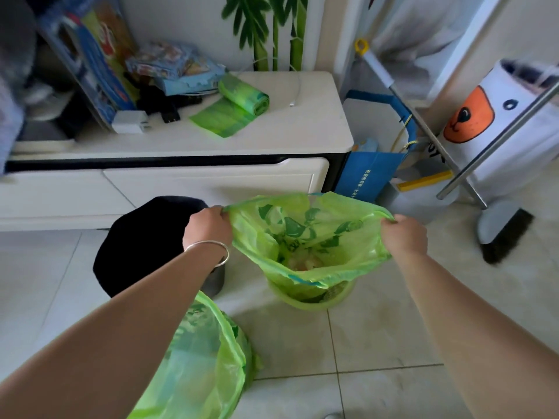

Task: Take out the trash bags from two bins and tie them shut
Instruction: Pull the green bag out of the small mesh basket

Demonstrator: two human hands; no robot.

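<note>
A translucent green trash bag (311,237) hangs stretched open above a small green bin (314,300) on the tiled floor, with its lower part still inside the bin. My left hand (208,226) grips the bag's rim on the left, and a silver bangle sits on that wrist. My right hand (403,234) grips the rim on the right. Some waste shows at the bottom of the bag. A second green trash bag (205,367) sits low in view, partly hidden under my left forearm.
A black round seat or bin (142,246) stands left of the green bin. Behind is a white low cabinet (272,140) with a roll of green bags (242,96) and clutter. A broom (502,234), a blue bag (369,179) and a white animal-face basket (496,122) stand at the right.
</note>
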